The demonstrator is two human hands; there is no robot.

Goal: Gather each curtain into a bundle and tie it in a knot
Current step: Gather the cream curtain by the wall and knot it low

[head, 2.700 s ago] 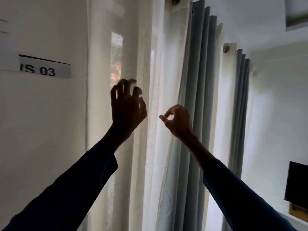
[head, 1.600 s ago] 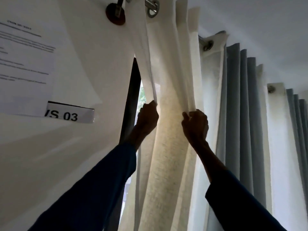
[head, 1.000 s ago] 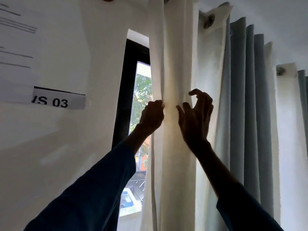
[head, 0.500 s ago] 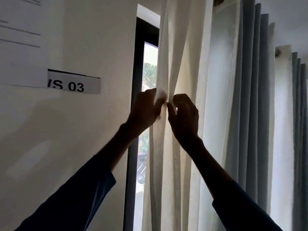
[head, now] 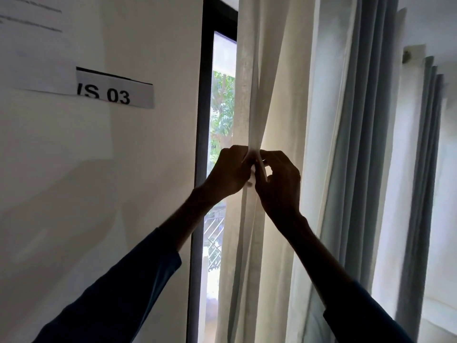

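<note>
Pinching the white curtain [head: 257, 107] between them, left hand [head: 228, 173] and right hand [head: 280, 179] close together; folds hang vertically.

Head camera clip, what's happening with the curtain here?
A person has both hands raised to the white sheer curtain beside the window. The left hand and right hand pinch its folds together at one spot, narrowing it. No knot is tied yet. The grey curtain hangs untouched.

"S 03" on a white wall label [head: 115, 91] (paper above illegible)
</note>
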